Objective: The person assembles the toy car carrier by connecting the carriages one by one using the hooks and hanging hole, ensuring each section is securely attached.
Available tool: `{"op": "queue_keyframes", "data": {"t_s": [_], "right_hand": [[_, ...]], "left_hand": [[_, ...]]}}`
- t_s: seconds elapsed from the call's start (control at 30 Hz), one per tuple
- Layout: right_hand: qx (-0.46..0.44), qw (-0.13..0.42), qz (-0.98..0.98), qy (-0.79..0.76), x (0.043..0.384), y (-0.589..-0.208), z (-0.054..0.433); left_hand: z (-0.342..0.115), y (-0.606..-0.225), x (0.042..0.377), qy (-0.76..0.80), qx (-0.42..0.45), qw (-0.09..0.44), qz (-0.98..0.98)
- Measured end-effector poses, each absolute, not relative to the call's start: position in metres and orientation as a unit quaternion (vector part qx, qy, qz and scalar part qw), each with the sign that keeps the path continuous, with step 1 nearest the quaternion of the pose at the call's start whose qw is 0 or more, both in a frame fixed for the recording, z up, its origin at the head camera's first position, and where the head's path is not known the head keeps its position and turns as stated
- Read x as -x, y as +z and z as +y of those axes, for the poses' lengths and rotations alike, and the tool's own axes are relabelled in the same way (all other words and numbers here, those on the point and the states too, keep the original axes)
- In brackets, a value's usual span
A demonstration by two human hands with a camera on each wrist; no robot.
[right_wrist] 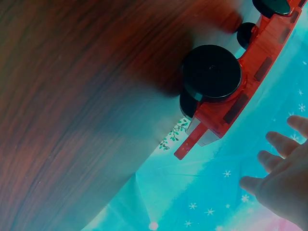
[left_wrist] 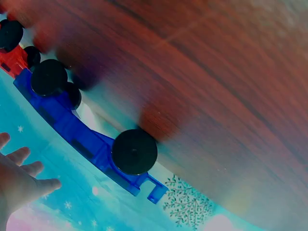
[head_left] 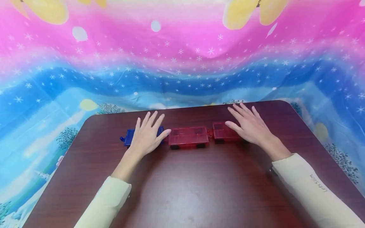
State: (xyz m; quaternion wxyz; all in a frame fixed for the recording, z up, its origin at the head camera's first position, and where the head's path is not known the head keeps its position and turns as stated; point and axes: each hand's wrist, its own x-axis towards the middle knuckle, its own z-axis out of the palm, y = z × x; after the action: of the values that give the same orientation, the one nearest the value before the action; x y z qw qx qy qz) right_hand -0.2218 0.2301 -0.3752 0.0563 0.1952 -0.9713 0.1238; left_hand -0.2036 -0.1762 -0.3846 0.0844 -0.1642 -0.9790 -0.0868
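Three toy train cars stand in a row on the table (head_left: 182, 180). At the left end is a see-through blue car (head_left: 130, 136) with black wheels and a hook on its outer end. A red see-through car (head_left: 188, 136) sits in the middle, and another red car (head_left: 219, 131) is at the right; a small coupling shows between the red ones. My left hand (head_left: 146, 134) is over the blue car, fingers spread, covering part of it. Over the right red car is my right hand (head_left: 251, 126), also spread. In both wrist views a gap separates hand and car.
A patterned pink and blue cloth (head_left: 182, 79) hangs behind and along both sides of the table. The dark wooden tabletop has rounded back corners. The cars lie close to its back edge.
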Motion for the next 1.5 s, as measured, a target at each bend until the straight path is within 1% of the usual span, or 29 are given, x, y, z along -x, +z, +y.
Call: {"op": "queue_keyframes", "data": {"t_s": [0.23, 0.47, 0.83, 1.27, 1.5], "right_hand": [[-0.208, 0.053, -0.969, 0.125, 0.222, -0.380, 0.230], [-0.225, 0.063, -0.965, 0.121, 0.221, -0.384, 0.230], [-0.251, 0.064, -0.959, 0.117, 0.221, -0.390, 0.226], [-0.269, 0.059, -0.955, 0.111, 0.219, -0.398, 0.227], [-0.276, 0.049, -0.955, 0.102, 0.219, -0.402, 0.227]], "left_hand": [[-0.167, -0.389, 0.204, -0.085, 0.189, 0.089, -0.974], [-0.158, -0.393, 0.203, -0.082, 0.212, 0.085, -0.970], [-0.143, -0.399, 0.202, -0.071, 0.261, 0.099, -0.958], [-0.128, -0.404, 0.202, -0.059, 0.298, 0.091, -0.948], [-0.120, -0.408, 0.202, -0.063, 0.313, 0.075, -0.945]]}}
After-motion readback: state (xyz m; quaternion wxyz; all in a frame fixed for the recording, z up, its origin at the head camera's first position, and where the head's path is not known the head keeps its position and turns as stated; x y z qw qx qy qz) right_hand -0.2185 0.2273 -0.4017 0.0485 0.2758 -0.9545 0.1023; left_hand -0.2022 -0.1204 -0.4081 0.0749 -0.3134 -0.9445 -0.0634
